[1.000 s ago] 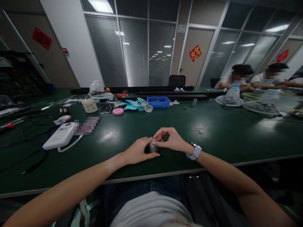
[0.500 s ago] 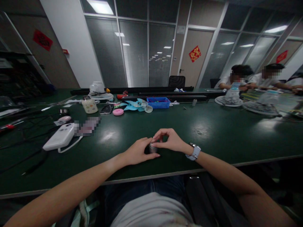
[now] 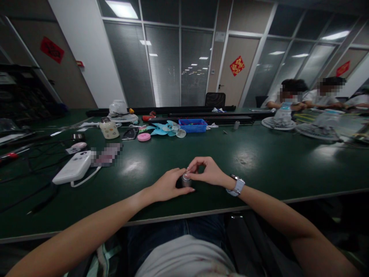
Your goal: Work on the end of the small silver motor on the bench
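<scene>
A small grey metal cylinder [image 3: 186, 181] stands on the dark green table [image 3: 259, 161] close to the front edge. My left hand [image 3: 167, 186] wraps around its left side and holds it. My right hand [image 3: 206, 171], with a watch on the wrist, pinches the cylinder's top with thumb and fingertips. Most of the cylinder is hidden by my fingers.
A white power bank [image 3: 73, 169] with cable lies at the left among black wires. Farther back are a cream jar [image 3: 108, 128], a pink disc [image 3: 143, 136], light blue fan blades [image 3: 167, 128] and a blue tray [image 3: 193, 124]. Other people sit at far right with fan parts [image 3: 278, 122].
</scene>
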`<action>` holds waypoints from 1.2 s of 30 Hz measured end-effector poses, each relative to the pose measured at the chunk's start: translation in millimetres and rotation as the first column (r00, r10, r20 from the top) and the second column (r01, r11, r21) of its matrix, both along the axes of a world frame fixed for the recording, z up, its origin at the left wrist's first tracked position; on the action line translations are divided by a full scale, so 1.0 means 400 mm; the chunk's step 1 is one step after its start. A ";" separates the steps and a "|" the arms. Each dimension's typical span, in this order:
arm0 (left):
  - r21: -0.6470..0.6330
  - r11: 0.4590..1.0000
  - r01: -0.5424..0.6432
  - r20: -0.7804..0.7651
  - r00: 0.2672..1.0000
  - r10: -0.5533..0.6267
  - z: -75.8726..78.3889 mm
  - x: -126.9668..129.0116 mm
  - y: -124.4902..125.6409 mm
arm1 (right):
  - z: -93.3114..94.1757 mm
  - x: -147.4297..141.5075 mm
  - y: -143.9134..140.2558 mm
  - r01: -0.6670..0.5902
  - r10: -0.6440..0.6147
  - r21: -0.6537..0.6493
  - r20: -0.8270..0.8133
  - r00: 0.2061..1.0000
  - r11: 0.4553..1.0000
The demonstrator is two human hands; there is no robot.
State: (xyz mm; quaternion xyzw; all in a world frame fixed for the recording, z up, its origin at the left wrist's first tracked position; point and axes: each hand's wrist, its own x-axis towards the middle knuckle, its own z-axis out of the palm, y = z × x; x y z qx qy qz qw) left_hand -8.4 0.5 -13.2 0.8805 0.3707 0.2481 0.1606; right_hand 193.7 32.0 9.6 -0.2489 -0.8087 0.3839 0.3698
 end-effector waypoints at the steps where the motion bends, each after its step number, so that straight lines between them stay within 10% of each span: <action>1: -0.001 1.000 -0.002 0.000 1.000 0.002 0.000 0.000 0.000 | -0.001 0.000 0.000 -0.005 0.005 0.004 -0.002 1.000 1.000; 36: -0.015 1.000 0.018 0.015 1.000 -0.018 0.003 0.002 0.000 | -0.003 -0.001 -0.010 -0.058 0.053 0.174 0.034 0.998 0.983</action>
